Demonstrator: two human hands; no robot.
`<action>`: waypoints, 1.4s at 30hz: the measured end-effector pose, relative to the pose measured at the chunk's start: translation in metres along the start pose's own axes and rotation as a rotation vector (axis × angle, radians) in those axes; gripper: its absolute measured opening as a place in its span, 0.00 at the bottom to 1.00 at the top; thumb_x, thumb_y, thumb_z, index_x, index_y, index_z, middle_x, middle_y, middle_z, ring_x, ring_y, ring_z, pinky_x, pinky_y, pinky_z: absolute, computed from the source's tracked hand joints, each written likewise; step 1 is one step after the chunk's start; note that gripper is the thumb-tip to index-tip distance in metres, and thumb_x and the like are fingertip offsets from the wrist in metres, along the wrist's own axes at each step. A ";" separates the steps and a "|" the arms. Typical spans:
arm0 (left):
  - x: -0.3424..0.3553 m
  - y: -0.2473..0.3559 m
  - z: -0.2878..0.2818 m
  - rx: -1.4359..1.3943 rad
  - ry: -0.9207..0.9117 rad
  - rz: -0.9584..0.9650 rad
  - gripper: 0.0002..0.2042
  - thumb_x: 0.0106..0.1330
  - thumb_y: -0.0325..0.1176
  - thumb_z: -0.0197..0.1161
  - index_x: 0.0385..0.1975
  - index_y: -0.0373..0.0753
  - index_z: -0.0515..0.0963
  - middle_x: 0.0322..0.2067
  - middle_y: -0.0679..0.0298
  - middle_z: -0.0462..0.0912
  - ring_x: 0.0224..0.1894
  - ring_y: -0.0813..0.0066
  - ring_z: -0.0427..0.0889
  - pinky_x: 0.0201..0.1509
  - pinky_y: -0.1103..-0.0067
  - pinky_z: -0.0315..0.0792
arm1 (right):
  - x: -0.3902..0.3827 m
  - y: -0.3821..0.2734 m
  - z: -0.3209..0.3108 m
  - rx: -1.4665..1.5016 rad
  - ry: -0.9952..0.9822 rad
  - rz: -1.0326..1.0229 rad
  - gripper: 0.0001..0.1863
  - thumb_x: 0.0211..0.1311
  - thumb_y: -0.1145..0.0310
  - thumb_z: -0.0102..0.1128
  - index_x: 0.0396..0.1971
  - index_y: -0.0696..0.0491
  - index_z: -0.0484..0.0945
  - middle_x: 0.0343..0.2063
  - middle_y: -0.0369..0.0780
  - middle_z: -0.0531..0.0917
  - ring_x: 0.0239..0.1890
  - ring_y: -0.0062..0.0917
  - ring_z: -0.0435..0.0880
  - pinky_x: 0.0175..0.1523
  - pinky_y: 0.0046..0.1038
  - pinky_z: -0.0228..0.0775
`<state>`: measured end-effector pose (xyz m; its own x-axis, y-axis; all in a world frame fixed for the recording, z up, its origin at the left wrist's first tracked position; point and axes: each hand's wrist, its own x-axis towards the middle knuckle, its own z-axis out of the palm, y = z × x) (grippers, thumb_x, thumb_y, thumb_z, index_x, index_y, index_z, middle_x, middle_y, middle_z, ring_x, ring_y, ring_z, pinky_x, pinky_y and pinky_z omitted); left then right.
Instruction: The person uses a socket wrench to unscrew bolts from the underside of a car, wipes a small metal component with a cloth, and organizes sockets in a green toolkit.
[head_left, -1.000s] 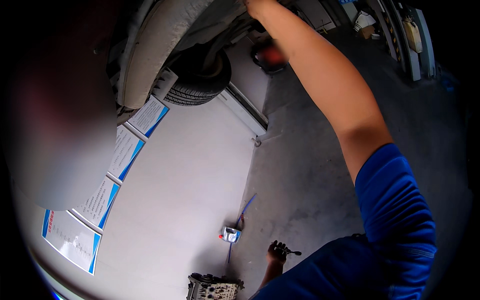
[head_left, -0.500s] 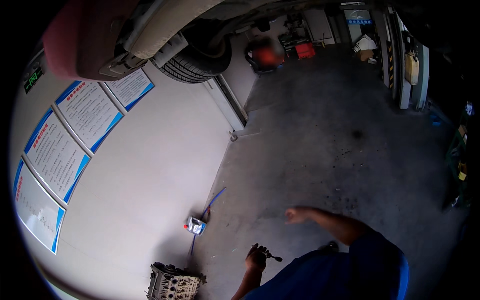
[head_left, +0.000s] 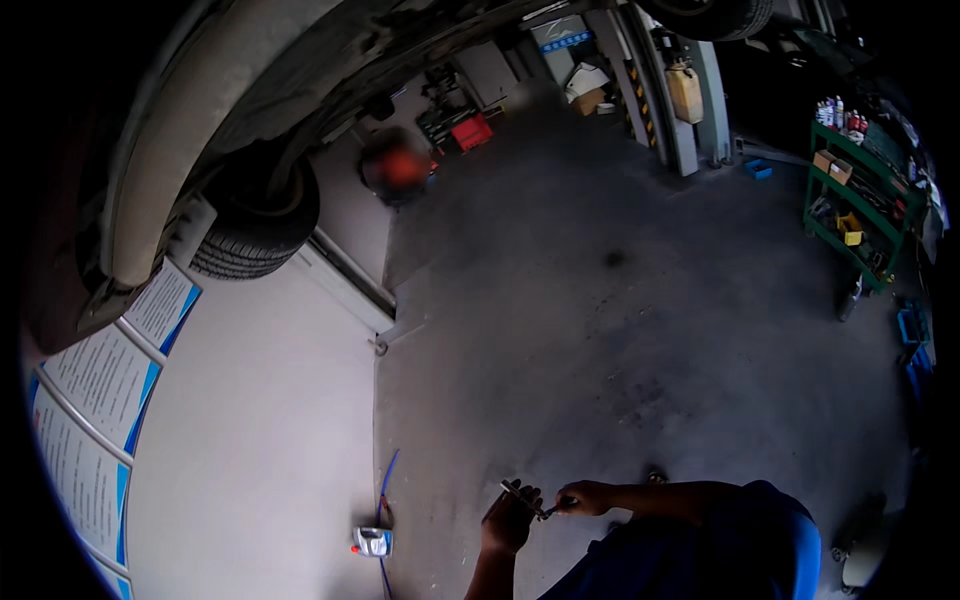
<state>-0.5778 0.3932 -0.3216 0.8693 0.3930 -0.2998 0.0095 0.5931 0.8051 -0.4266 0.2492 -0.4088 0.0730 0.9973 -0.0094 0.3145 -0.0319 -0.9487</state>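
My left hand [head_left: 510, 520] is closed around a small dark metal tool [head_left: 523, 497], held low in front of my chest. My right hand [head_left: 584, 497] meets it from the right, its fingertips pinching the tool's near end. Both forearms come up from the bottom edge, the right one out of a blue sleeve [head_left: 740, 530]. A lifted car's underside [head_left: 300, 60] and one rear tyre [head_left: 258, 228] hang overhead at the upper left.
A grey concrete floor [head_left: 620, 330] spreads ahead. A white wall with blue-edged posters [head_left: 95, 400] runs on the left, a small bottle [head_left: 372, 542] and blue hose at its foot. Green shelves [head_left: 855, 205] stand at right; a lift post [head_left: 690, 95] and red toolbox [head_left: 472, 130] are far off.
My right arm has dropped from the car's underside down to my left hand, and its fingers now touch the tool. The view has swung right and toward the floor.
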 end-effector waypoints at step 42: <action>0.120 0.465 0.477 0.756 -0.312 1.076 0.16 0.66 0.41 0.53 0.43 0.33 0.73 0.36 0.56 0.79 0.38 0.68 0.78 0.43 0.77 0.71 | -0.025 -0.479 -0.534 -1.344 1.101 -0.624 0.16 0.53 0.52 0.59 0.34 0.50 0.78 0.29 0.40 0.81 0.35 0.36 0.80 0.38 0.37 0.71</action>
<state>-0.2333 0.3803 0.2608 0.6919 0.1797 0.6993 -0.5620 -0.4739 0.6779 -0.0742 0.2045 0.2149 -0.0001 0.4120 0.9112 0.9460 -0.2954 0.1336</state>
